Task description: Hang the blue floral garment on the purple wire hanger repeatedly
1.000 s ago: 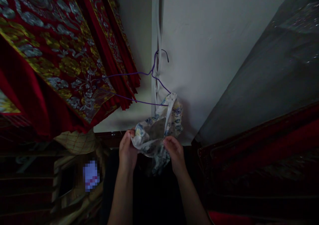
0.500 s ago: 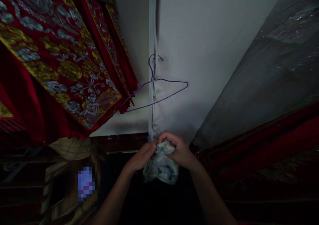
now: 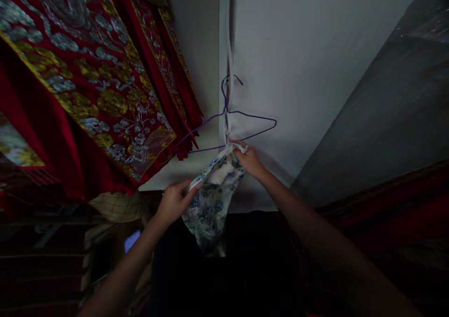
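Between my hands a thin white garment with a blue floral print [image 3: 212,200] is stretched along its pale top edge. Its exact kind is hard to tell, and its lower part hangs down loose. My left hand [image 3: 174,200] pinches the lower left end of that edge. Higher up, my right hand [image 3: 250,160] grips the other end, just under the bottom bar of a purple wire hanger [image 3: 225,110]. The hanger carries nothing and hangs by its hook at a white cord [image 3: 229,50] on the wall; the garment's upper corner overlaps the cord's lower part.
Red cloth embroidered in gold and silver [image 3: 115,97] hangs at the left, close to the hanger's left end. Grey plastic sheeting [image 3: 379,134] slants down the right, above dark red fabric [image 3: 396,205]. A lit screen [image 3: 132,241] shows at lower left.
The bunched garment has been spread out. My right hand rose with one end toward the hanger, while my left hand moved left with the other. The view shifted slightly.
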The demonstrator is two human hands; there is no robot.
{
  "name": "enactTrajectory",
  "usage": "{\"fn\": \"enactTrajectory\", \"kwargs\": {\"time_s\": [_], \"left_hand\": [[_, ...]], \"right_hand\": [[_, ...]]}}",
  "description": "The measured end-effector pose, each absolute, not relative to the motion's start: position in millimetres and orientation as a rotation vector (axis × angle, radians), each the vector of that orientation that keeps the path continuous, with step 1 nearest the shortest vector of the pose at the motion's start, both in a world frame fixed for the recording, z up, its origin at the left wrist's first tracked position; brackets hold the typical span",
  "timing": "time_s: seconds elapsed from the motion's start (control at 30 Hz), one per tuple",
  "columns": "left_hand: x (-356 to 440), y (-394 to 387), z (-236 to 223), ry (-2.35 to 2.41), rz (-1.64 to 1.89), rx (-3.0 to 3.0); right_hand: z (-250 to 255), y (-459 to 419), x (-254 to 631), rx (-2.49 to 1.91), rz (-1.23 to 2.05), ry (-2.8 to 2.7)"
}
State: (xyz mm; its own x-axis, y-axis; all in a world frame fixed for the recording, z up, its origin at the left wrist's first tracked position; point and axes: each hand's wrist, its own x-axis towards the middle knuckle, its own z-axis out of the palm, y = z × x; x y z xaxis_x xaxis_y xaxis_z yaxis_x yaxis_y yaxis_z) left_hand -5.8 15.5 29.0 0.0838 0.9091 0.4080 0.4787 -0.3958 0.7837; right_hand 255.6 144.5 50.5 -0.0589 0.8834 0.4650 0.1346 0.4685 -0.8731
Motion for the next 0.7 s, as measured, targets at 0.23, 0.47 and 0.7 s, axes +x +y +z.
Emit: {"fn": "enactTrajectory", "kwargs": {"time_s": [0.23, 0.47, 0.7], "left_hand": [[-24.9, 16.4, 0.9, 1.442, 0.840, 1.799], [-31.8, 37.9, 36.5, 1.313, 1.067, 1.884], [-21.0, 46.0, 115.6, 1.109, 1.286, 1.914]], "right_hand": [[59.1, 98.2, 312.2, -0.990, 0.569, -1.854], [78.7, 79.8, 338.3, -1.027, 0.577, -1.803], [86.4, 68.2, 342.5, -0.992, 0.663, -1.715]]}}
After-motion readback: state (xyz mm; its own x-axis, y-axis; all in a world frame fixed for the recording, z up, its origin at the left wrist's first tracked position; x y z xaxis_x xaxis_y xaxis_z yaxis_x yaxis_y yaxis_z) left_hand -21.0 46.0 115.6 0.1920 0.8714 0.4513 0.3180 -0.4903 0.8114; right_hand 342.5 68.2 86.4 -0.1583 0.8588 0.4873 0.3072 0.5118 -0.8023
